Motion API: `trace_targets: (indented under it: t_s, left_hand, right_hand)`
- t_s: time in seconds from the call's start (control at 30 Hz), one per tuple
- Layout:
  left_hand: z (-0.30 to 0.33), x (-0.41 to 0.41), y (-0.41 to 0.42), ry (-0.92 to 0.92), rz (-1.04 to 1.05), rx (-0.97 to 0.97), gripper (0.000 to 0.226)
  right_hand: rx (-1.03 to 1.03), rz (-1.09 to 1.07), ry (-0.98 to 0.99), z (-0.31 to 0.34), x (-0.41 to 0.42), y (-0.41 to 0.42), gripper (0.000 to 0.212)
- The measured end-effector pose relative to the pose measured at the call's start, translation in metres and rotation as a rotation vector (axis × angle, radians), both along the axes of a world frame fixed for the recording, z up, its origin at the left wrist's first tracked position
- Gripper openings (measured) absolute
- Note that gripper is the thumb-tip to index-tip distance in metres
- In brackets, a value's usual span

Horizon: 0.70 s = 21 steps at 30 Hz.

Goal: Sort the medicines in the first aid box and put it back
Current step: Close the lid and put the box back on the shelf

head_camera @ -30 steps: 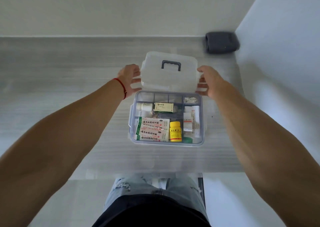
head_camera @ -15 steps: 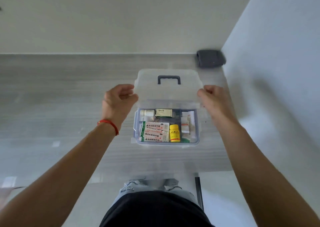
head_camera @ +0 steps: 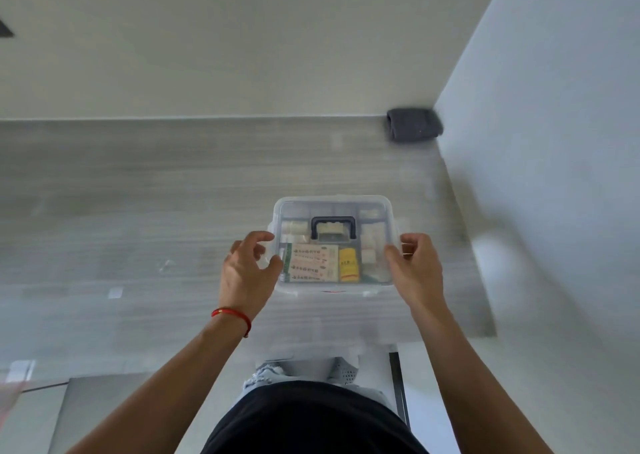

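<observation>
The clear plastic first aid box (head_camera: 332, 289) sits on the grey counter (head_camera: 138, 211), its see-through lid (head_camera: 375, 204) lying flat on top with a dark handle (head_camera: 333, 226). Through the lid I see white-and-pink medicine cartons (head_camera: 313, 263), a yellow bottle (head_camera: 348, 263) and small white packets (head_camera: 372, 242). My left hand (head_camera: 247, 273), with a red cord at the wrist, curls against the box's left side latch. My right hand (head_camera: 414, 266) presses its fingers on the right side latch.
A dark grey rolled cloth (head_camera: 414, 128) lies in the far right corner where the counter meets the white walls. The counter's front edge runs just below the box. My legs and dark shirt show beneath it.
The lid has come down from tilted-up behind the box to flat over it. Both hands slid from the lid's sides to the box's side latches.
</observation>
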<state>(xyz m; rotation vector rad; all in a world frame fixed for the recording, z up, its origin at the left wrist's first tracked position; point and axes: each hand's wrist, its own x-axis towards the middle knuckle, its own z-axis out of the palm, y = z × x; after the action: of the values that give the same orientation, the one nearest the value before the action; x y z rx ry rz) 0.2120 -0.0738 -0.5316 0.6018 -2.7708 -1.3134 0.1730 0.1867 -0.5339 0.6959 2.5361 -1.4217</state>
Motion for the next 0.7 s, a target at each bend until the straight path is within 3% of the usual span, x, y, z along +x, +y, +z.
trace_targets:
  t_s: [0.13,0.27,0.33,0.4,0.5,0.7]
  left_hand:
    - [0.007,-0.009,0.022,0.157,-0.289,-0.414,0.047]
    - [0.007,-0.03,0.064,0.15,-0.618,-0.562,0.058]
    - [0.0,-0.039,0.078,0.107,-0.714,-0.62,0.058]
    - [-0.01,-0.045,0.084,0.066,-0.778,-0.686,0.059]
    - [-0.018,-0.045,0.087,0.06,-0.807,-0.765,0.062]
    - [-0.023,-0.044,0.085,0.089,-0.775,-0.775,0.061]
  right_hand:
    - [-0.203,-0.064,-0.121,-0.001,-0.002,0.003,0.053]
    - [-0.336,-0.047,-0.182,0.0,-0.006,0.007,0.058]
    - [-0.396,-0.018,-0.196,0.003,-0.009,0.01,0.047]
    - [-0.433,0.043,-0.187,0.005,-0.01,0.015,0.031]
    - [-0.42,0.069,-0.193,0.005,-0.007,0.02,0.043]
    - [-0.465,0.054,-0.243,0.001,-0.006,0.019,0.022]
